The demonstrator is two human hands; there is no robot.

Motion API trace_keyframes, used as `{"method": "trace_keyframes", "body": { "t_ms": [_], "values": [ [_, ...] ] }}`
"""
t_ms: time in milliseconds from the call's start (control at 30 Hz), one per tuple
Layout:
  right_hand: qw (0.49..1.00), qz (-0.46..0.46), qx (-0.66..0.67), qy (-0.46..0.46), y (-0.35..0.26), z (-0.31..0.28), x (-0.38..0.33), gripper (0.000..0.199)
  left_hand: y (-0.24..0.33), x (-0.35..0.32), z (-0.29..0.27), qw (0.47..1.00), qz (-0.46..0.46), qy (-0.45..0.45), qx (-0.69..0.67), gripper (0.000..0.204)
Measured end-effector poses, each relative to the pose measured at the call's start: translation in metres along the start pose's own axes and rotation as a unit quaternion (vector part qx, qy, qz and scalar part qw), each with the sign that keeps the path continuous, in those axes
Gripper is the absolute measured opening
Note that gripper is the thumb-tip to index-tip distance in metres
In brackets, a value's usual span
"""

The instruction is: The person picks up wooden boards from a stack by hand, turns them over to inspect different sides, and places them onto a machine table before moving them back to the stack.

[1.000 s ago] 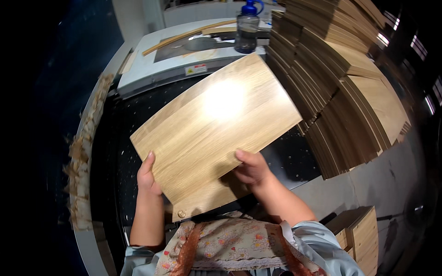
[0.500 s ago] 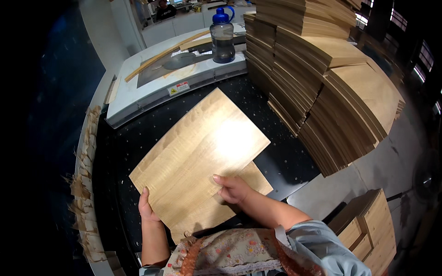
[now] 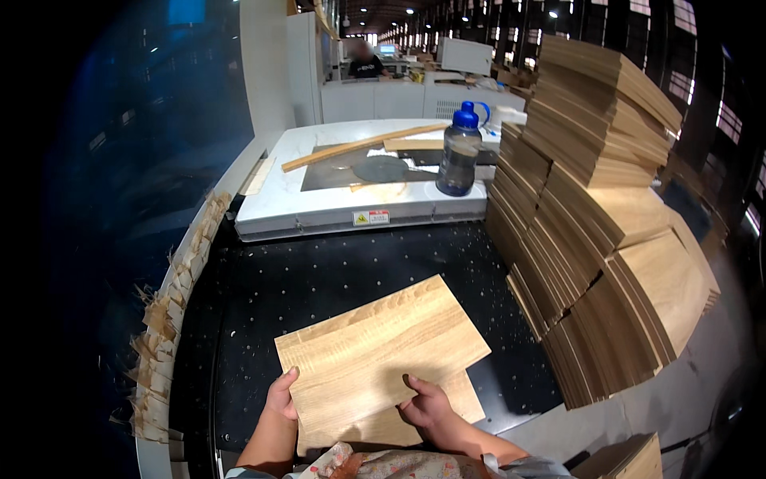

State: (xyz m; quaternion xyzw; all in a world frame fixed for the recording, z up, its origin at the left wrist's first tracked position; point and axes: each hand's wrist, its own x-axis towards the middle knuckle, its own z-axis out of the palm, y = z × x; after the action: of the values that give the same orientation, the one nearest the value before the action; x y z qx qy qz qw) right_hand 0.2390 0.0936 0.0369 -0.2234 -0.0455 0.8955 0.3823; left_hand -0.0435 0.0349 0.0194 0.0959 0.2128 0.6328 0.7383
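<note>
Since the earlier frames the wooden panel (image 3: pixel 381 361) has come down from its raised tilt and the view has lifted — the panel now lies low and nearly flat over the near edge of the black tabletop (image 3: pixel 319 279), close to the person's body. To the right the stacked wooden panels (image 3: pixel 606 207) rise in leaning piles, their edges fanned out toward the tabletop. Behind the tabletop sits a white machine bed (image 3: pixel 319 203) carrying a long wooden strip (image 3: pixel 359 145) and a blue-capped water bottle (image 3: pixel 461 152) standing upright near its right end. Along the left rim of the tabletop runs a row of splintered offcuts (image 3: pixel 171 311).

The held panel overlaps a second panel (image 3: pixel 447 403) lying beneath it, whose corner shows at lower right. The left hand (image 3: pixel 281 396) grips the top panel's near left edge, fingers curled around it. The right hand (image 3: pixel 425 404) presses on the near edge — thumb on top, fingers closed around the board.
</note>
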Motion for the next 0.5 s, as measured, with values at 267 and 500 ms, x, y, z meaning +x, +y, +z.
{"method": "trace_keyframes", "body": {
  "t_ms": [267,500],
  "values": [
    [0.995,-0.033,0.075,-0.061,0.000,-0.014,0.010,0.044,-0.001,0.004,-0.006,1.000,-0.009,-0.015,0.012,0.056],
    [0.996,-0.078,-0.027,-0.033,0.002,-0.004,0.010,0.053,-0.001,0.003,0.002,1.000,-0.014,-0.013,0.009,0.056]
  ]
}}
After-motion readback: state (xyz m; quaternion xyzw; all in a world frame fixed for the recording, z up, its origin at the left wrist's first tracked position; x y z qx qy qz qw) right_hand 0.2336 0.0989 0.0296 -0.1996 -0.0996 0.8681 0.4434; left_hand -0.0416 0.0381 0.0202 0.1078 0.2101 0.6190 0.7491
